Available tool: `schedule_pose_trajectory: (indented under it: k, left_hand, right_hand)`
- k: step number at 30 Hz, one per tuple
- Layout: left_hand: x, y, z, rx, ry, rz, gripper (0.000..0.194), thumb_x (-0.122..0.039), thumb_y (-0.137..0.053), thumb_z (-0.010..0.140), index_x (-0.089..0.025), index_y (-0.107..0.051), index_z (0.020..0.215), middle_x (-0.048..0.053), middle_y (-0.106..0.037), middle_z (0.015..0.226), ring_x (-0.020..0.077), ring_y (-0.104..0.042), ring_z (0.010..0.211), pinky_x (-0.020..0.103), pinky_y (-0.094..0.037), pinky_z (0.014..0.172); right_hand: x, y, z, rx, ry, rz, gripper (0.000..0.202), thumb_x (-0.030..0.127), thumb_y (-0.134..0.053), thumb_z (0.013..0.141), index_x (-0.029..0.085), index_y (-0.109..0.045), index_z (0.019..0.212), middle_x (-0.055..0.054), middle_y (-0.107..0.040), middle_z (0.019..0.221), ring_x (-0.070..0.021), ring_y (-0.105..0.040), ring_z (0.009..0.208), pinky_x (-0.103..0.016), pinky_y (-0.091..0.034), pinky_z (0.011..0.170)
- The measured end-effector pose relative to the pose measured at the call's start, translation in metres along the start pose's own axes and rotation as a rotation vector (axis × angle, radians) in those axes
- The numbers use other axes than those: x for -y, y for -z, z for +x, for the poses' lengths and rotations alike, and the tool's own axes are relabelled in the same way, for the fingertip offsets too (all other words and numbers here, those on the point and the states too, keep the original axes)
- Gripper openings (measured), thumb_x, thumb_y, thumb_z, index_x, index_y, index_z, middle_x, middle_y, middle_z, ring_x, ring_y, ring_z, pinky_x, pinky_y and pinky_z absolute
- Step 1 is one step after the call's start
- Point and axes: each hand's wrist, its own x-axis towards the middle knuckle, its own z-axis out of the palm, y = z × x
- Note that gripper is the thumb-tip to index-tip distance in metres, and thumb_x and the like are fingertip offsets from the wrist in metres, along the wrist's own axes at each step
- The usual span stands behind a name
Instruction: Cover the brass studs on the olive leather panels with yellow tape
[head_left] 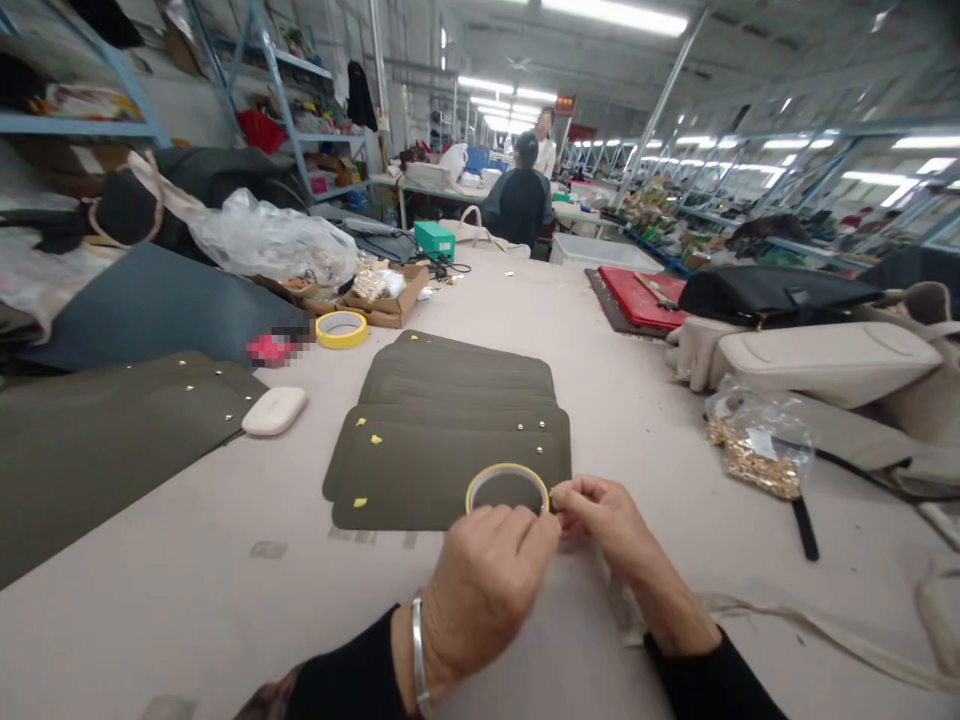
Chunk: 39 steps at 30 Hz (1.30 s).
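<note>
Over the near right corner of the olive panel stack (427, 485), a yellow tape roll (507, 468) is held in the left hand (491, 575). Its fingers are curled closed, knuckles towards the camera; the roll's lower part and the exact grip are hidden behind them. Beside it, thumb and forefinger of the right hand (611, 520) are brought together at the roll's edge; a yellowish scrap is seen at the tips, too small to be made out. The other right fingers are partly hidden.

On the top panel, yellow tape bits (361, 503) are spread along the left side; metal studs (539, 450) are seen towards the far right corner. The lower panels are mostly covered.

Towards the worktop's left edge, a second olive pile (112, 440) is cut off by the frame, a white block (275, 411) lying at its side. Towards the right edge, gold hardware (761, 468) is blurred by its clear bag. The worktop's near edge cannot be seen.
</note>
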Motion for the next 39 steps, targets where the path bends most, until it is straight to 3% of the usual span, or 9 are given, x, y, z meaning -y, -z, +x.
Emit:
schedule_pose_trajectory:
  k: [3, 8, 18, 22, 24, 27, 30, 35, 39]
  left_hand:
    - [0.017, -0.015, -0.003, 0.146, 0.053, 0.107, 0.015, -0.014, -0.040, 0.093, -0.018, -0.052, 0.083, 0.003, -0.055, 0.075, 0.0175, -0.050, 0.067, 0.029, -0.039, 0.058]
    - [0.031, -0.039, -0.010, 0.346, 0.040, 0.154, 0.008, -0.016, -0.045, 0.091, -0.017, -0.051, 0.085, 0.005, -0.055, 0.082, 0.0210, -0.051, 0.076, 0.031, -0.043, 0.060]
    - [0.029, -0.040, -0.009, 0.332, 0.049, 0.116, 0.011, -0.015, -0.043, 0.091, -0.017, -0.050, 0.083, 0.005, -0.053, 0.079, 0.0212, -0.049, 0.076, 0.031, -0.041, 0.057]
    - [0.029, -0.041, -0.010, 0.332, 0.049, 0.116, 0.010, -0.015, -0.044, 0.091, -0.017, -0.050, 0.083, 0.005, -0.054, 0.080, 0.0210, -0.049, 0.075, 0.031, -0.042, 0.058]
    - [0.029, -0.041, -0.011, 0.335, 0.049, 0.118, 0.009, -0.015, -0.044, 0.091, -0.017, -0.050, 0.084, 0.005, -0.054, 0.081, 0.0212, -0.049, 0.076, 0.031, -0.042, 0.058]
    - [0.029, -0.039, -0.011, 0.343, 0.043, 0.119, 0.009, -0.015, -0.045, 0.090, -0.017, -0.050, 0.084, 0.005, -0.054, 0.081, 0.0216, -0.050, 0.077, 0.032, -0.043, 0.059]
    - [0.030, -0.037, -0.011, 0.348, 0.046, 0.116, 0.009, -0.014, -0.045, 0.090, -0.017, -0.050, 0.083, 0.004, -0.055, 0.081, 0.0215, -0.050, 0.077, 0.032, -0.044, 0.059]
    - [0.031, -0.038, -0.012, 0.337, 0.056, 0.095, 0.010, -0.013, -0.044, 0.090, -0.017, -0.051, 0.083, 0.004, -0.055, 0.082, 0.0212, -0.051, 0.078, 0.032, -0.045, 0.060]
    - [0.032, -0.039, -0.012, 0.335, 0.066, 0.077, 0.012, -0.015, -0.044, 0.090, -0.017, -0.052, 0.082, 0.004, -0.056, 0.082, 0.0209, -0.051, 0.077, 0.032, -0.046, 0.061]
  right_hand:
    - [-0.004, 0.014, -0.001, 0.127, -0.018, -0.130, 0.032, 0.045, -0.067, 0.069, 0.013, -0.059, 0.072, 0.000, -0.061, 0.056, -0.0090, -0.052, 0.044, -0.021, -0.044, 0.045]
    - [-0.006, 0.012, -0.006, 0.135, 0.045, -0.397, 0.029, 0.044, -0.055, 0.080, 0.015, -0.057, 0.074, 0.003, -0.055, 0.055, -0.0077, -0.044, 0.041, -0.019, -0.036, 0.040]
    - [-0.008, -0.008, -0.007, -0.058, 0.511, -0.943, 0.018, 0.023, -0.045, 0.083, 0.019, -0.056, 0.069, -0.003, -0.062, 0.062, -0.0162, -0.056, 0.056, -0.027, -0.040, 0.056]
    - [-0.013, -0.010, -0.003, -0.114, 0.503, -0.986, 0.017, 0.023, -0.047, 0.082, 0.019, -0.054, 0.067, -0.003, -0.062, 0.062, -0.0170, -0.057, 0.055, -0.028, -0.040, 0.055]
    - [-0.014, -0.007, -0.002, -0.111, 0.413, -0.921, 0.012, 0.026, -0.050, 0.082, 0.018, -0.059, 0.082, -0.002, -0.062, 0.058, -0.0175, -0.058, 0.051, -0.027, -0.040, 0.052]
    - [-0.014, 0.003, -0.002, -0.109, 0.307, -0.778, 0.032, 0.034, -0.053, 0.085, 0.015, -0.053, 0.110, 0.005, -0.057, 0.048, -0.0162, -0.054, 0.041, -0.026, -0.041, 0.046]
    - [-0.009, 0.013, -0.008, -0.150, 0.505, -0.810, 0.019, 0.033, -0.050, 0.089, 0.017, -0.057, 0.098, -0.001, -0.064, 0.066, -0.0155, -0.059, 0.055, -0.027, -0.046, 0.056]
    - [-0.006, 0.011, -0.014, 0.119, 0.931, -1.216, 0.022, 0.013, -0.040, 0.092, 0.016, -0.062, 0.088, -0.008, -0.063, 0.083, -0.0185, -0.059, 0.079, -0.030, -0.048, 0.073]
    - [-0.005, 0.001, -0.007, 0.123, 0.873, -1.386, 0.024, 0.008, -0.042, 0.088, 0.014, -0.063, 0.080, -0.008, -0.063, 0.075, -0.0191, -0.058, 0.072, -0.029, -0.046, 0.069]
